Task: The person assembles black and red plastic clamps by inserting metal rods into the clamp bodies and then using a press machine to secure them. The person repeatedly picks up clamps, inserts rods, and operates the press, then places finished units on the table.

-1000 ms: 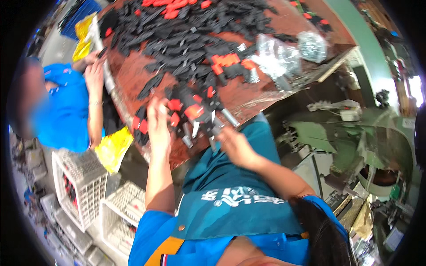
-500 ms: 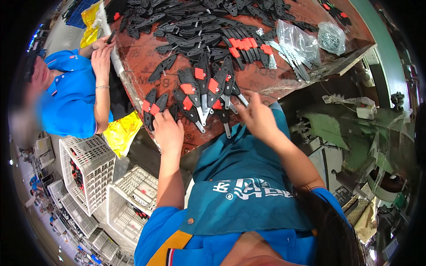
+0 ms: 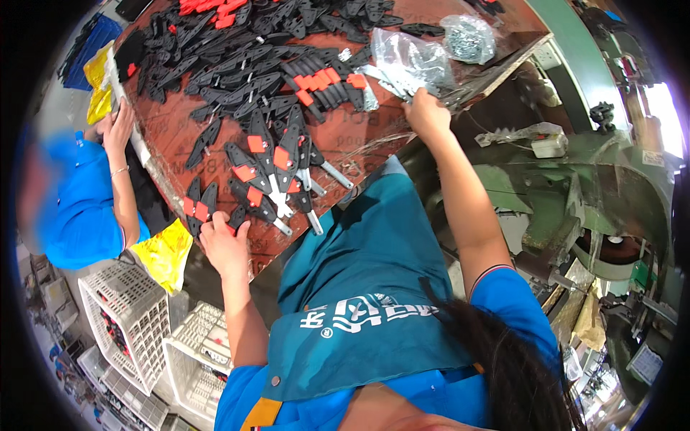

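At the near edge of the table, my left hand (image 3: 225, 246) is closed around a black plastic part (image 3: 236, 217) with a bit of red showing, mostly hidden by the fingers. Beside it lie two black parts with red tabs (image 3: 202, 209). My right hand (image 3: 429, 117) reaches out to thin silvery metal strips (image 3: 394, 80), fingertips pinched at their near end. In front of me, several black parts with red tabs (image 3: 285, 157) are fanned out, metal strips (image 3: 336, 174) sticking out toward me. A row of black parts with red tabs (image 3: 316, 79) lies farther back.
A pile of black parts (image 3: 237, 68) covers the table's far side. Clear plastic bags (image 3: 468, 39) sit at the far right. To the left, a co-worker in a blue shirt (image 3: 90, 201) works at the table edge. White crates (image 3: 129, 316) stand below; green machinery (image 3: 575, 172) is at right.
My right hand has moved from beside the fanned parts, away and to the right, onto the metal strips. The left hand stays by the near-left parts. The whole view has shifted.
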Demonstrator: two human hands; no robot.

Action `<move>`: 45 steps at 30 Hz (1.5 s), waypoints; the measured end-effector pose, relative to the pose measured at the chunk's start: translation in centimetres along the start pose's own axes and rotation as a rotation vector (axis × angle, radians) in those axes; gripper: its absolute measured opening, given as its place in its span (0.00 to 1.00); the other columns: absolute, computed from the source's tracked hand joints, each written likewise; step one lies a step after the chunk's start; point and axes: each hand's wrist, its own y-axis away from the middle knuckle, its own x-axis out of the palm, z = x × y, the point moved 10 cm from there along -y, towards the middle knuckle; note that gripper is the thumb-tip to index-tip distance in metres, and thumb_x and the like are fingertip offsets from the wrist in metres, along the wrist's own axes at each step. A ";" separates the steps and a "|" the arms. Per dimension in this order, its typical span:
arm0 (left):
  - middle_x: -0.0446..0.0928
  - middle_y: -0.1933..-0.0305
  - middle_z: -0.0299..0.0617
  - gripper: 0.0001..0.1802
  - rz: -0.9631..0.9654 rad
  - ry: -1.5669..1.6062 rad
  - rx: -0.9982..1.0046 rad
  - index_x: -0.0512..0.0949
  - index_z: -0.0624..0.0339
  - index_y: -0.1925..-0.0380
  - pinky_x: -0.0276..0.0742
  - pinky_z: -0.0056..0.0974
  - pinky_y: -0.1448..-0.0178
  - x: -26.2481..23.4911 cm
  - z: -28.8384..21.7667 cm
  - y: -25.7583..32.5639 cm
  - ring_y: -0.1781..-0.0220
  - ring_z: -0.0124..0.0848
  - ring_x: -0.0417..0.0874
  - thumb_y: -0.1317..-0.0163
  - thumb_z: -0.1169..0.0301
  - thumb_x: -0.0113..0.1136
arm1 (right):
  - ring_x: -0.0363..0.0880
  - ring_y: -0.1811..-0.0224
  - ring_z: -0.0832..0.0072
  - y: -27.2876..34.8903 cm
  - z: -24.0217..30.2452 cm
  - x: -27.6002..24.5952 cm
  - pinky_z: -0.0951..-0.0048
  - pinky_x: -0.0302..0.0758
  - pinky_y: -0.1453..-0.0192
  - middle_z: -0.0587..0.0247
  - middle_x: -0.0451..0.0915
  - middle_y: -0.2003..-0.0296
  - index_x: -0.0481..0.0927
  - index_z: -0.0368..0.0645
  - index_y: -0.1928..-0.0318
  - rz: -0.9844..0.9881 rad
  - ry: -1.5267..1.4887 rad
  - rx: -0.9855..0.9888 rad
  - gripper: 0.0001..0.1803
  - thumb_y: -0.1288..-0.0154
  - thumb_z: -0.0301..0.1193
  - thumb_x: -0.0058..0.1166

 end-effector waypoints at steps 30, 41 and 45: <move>0.72 0.35 0.50 0.32 0.671 2.490 -0.418 0.59 0.65 0.31 0.62 0.62 0.25 1.2 -3.9 3.2 0.30 0.50 0.69 0.31 0.68 0.57 | 0.75 0.54 0.55 8.1 8.0 -5.7 0.60 0.72 0.48 0.54 0.77 0.60 0.75 0.41 0.58 0.186 -0.392 -0.791 0.09 0.40 0.20 0.57; 0.72 0.40 0.46 0.25 0.428 2.808 -0.426 0.69 0.57 0.41 0.69 0.57 0.27 2.9 -5.2 1.9 0.35 0.46 0.73 0.34 0.60 0.59 | 0.68 0.79 0.71 25.4 14.6 -11.0 0.69 0.66 0.78 0.68 0.65 0.79 0.79 0.44 0.58 -0.235 -0.690 -1.104 0.18 0.53 0.23 0.64; 0.74 0.43 0.45 0.23 0.393 2.716 -0.474 0.69 0.57 0.43 0.72 0.56 0.29 3.1 -5.1 2.0 0.37 0.44 0.76 0.34 0.60 0.59 | 0.63 0.80 0.77 27.2 15.2 -12.2 0.74 0.56 0.79 0.72 0.63 0.79 0.79 0.47 0.61 -0.384 -0.562 -1.187 0.17 0.55 0.24 0.66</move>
